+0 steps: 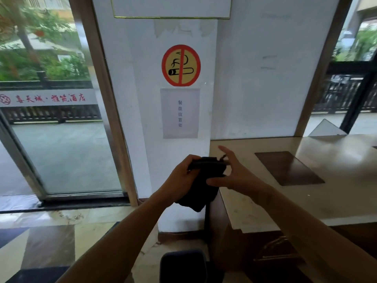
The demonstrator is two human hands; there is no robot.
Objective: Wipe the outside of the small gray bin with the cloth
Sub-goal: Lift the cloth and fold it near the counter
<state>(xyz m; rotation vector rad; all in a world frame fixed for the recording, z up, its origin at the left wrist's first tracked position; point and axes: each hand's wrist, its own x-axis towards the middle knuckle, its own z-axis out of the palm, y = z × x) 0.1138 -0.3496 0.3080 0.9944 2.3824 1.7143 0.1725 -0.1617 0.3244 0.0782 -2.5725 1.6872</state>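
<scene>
A dark cloth hangs in mid-air in front of a white pillar, its top folded into a thick band. My left hand grips that folded top from the left. My right hand meets the cloth from the right. Its thumb lies across the front of the cloth, its fingers are spread behind the cloth's edge, and the index finger points up. The small gray bin stands on the floor far below my hands, at the bottom edge of the view. I see it from above, with a dark inside.
A pale stone counter runs along the right, with a brown mat on it and dark wood cabinet fronts below. The white pillar carries a no-smoking sign. A glass door fills the left, above the tiled floor.
</scene>
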